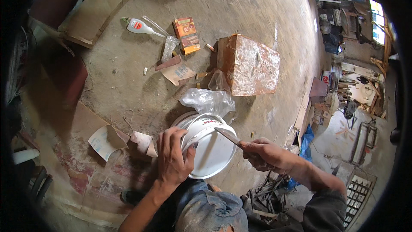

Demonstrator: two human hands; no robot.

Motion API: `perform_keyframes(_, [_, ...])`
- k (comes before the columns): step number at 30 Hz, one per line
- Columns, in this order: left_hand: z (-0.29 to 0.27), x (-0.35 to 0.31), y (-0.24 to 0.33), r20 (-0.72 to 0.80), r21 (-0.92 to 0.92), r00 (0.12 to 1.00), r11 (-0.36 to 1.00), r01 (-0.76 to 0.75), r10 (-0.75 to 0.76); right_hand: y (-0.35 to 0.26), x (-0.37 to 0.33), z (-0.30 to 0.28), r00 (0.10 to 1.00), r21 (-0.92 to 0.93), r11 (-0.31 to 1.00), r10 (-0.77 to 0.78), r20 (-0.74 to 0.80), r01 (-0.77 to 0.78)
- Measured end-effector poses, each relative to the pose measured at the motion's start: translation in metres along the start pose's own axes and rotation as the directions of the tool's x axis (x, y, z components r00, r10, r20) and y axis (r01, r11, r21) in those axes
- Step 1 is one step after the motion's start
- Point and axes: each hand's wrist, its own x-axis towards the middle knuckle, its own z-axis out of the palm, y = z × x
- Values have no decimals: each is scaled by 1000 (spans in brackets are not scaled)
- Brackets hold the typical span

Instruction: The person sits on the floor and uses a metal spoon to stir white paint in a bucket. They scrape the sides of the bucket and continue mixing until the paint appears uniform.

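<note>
A white plastic bucket (213, 160) stands tilted in front of my knees, its round, flat white end turned up toward me. My left hand (174, 154) holds it by the left side, with the fingers over the rim and the thumb along the edge. In my right hand (267, 157) is a knife (228, 135); its blade points left and its tip meets the far rim of the bucket. A crumpled clear plastic bag (208, 101) lies just beyond the bucket. Beside my left hand sits a curled piece of sandpaper (143, 142).
Farther off stands a brown block-shaped box (256, 66) with a shiny, stained top. An orange carton (187, 35), a white nozzle bottle (139, 26) and a sandpaper scrap (176, 71) lie on the floor. Cardboard (96, 13) borders the far left; assorted clutter (343, 86) lines the right.
</note>
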Motion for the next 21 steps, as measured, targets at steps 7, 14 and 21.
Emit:
perform_keyframes(7, [27,-25,-12,-116,-120,991,991,56,-70,-27,-4,-1,997,-162,985,56,-54,-64])
perform_keyframes(14, [32,-27,-16,-192,-110,980,994,30,-50,-30,1,6,991,-141,983,105,-88,-117])
perform_keyframes(21, [31,-27,-15,-203,-89,978,996,27,-45,-32,1,12,986,-162,975,138,-94,-152])
